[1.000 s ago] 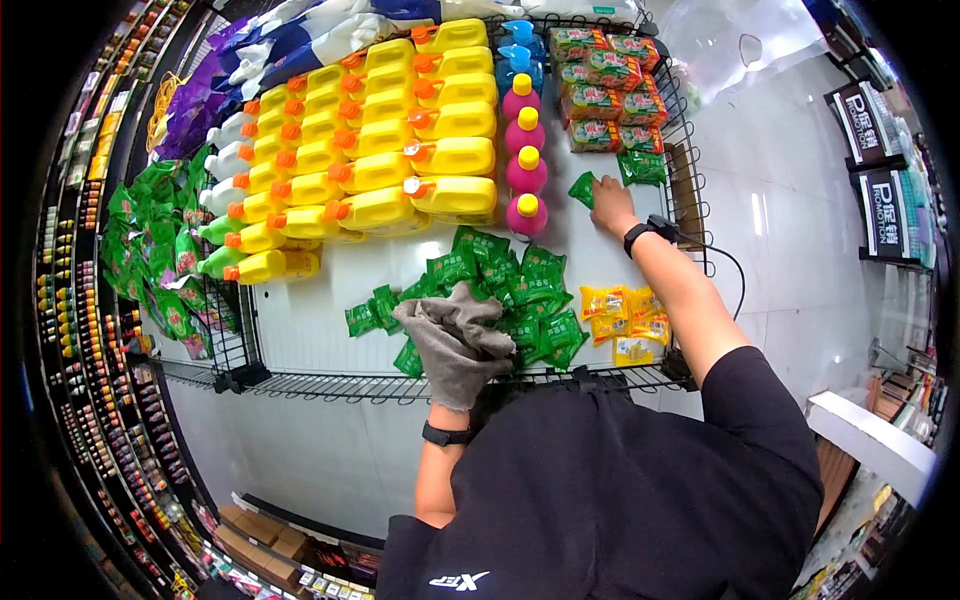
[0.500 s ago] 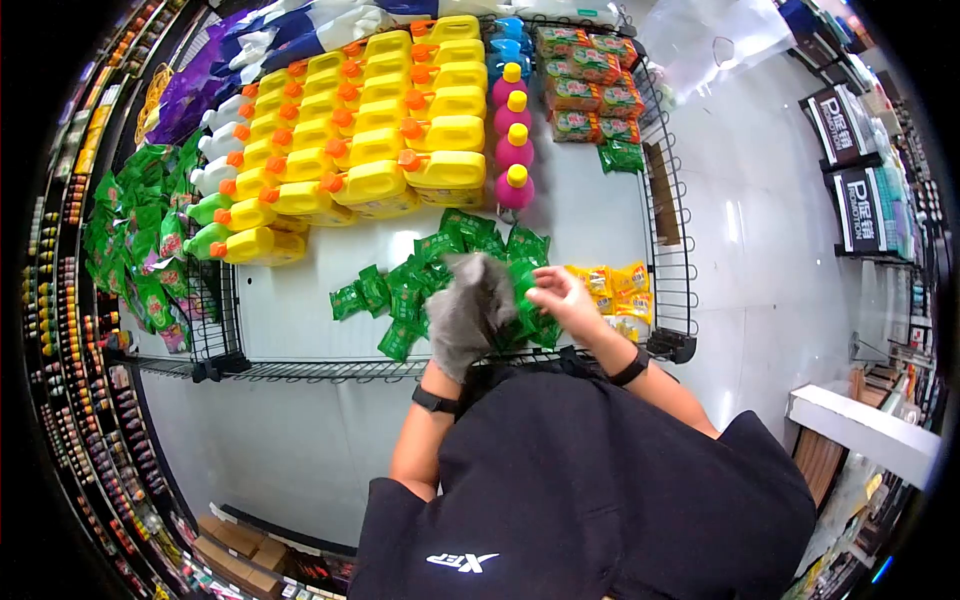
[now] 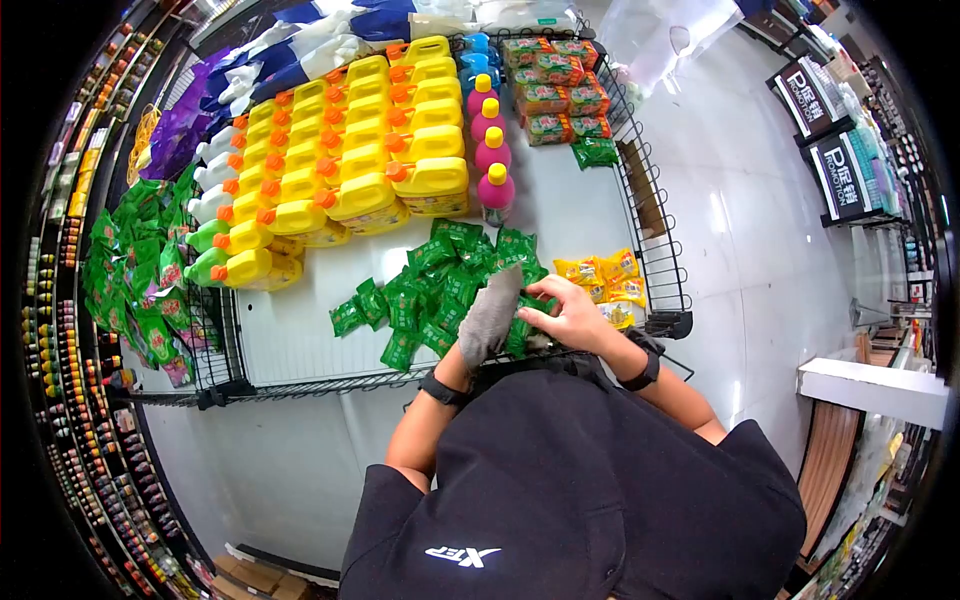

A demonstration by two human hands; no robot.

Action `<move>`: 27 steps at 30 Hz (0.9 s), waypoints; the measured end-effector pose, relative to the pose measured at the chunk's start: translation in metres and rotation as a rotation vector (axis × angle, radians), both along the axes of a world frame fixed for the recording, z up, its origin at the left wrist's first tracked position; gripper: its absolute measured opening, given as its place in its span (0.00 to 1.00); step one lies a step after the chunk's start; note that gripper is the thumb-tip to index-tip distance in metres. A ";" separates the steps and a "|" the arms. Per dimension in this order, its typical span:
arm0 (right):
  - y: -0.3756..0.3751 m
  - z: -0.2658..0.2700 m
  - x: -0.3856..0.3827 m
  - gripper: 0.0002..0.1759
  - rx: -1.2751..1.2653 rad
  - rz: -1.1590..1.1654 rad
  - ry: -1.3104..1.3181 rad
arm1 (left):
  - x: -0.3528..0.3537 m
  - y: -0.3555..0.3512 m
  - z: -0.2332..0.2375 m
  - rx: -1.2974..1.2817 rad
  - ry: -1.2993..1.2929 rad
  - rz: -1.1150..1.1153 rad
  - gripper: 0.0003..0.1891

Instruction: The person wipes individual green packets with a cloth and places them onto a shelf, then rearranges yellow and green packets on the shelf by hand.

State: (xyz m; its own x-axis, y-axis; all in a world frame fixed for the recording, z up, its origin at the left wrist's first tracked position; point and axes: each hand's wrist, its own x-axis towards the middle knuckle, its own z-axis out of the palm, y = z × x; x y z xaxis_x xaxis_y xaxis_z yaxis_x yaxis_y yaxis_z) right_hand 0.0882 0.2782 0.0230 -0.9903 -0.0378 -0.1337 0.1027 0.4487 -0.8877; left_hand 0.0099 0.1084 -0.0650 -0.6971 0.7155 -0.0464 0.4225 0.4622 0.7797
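Observation:
A grey cloth (image 3: 490, 312) covers my left hand (image 3: 461, 362), whose fingers are hidden beneath it. The cloth stands folded and upright over a pile of small green packets (image 3: 440, 282) on the white display surface. Just right of the cloth, my right hand (image 3: 568, 316) has its thumb and fingers curled at a green packet (image 3: 518, 338), partly hidden between the hands. Beyond my right fingers lie several yellow packets (image 3: 600, 275) by the wire edge.
Rows of yellow jugs (image 3: 365, 200) stand at the back left, with magenta bottles (image 3: 495, 190) beside them. Stacked wrapped packs (image 3: 550, 100) fill the back right corner. A black wire rail (image 3: 330, 380) borders the front, and green bags (image 3: 140, 260) hang at left.
The grey cloth has turned from a wide, loose shape to a narrow upright one. My right hand has come slightly lower and nearer my body. The view has shifted a little.

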 end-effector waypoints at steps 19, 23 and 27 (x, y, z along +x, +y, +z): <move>-0.005 -0.108 -0.072 0.15 -1.033 -0.591 -0.569 | 0.014 -0.059 0.025 -0.049 -0.023 0.016 0.24; -0.015 -0.146 -0.103 0.16 -1.050 -0.556 -0.564 | 0.004 -0.086 0.019 -0.091 0.311 -0.012 0.20; 0.006 -0.211 -0.115 0.13 -0.623 -0.475 -0.429 | 0.015 -0.094 0.024 0.082 -0.017 0.071 0.16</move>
State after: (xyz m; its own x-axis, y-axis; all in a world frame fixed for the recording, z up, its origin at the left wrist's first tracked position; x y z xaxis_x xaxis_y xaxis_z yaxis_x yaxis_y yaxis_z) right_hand -0.0266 0.2845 -0.1884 -0.7894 0.1742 -0.5887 0.5345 -0.2766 -0.7986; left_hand 0.0253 0.0148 -0.0411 -0.7460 0.6659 -0.0024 0.3768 0.4252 0.8229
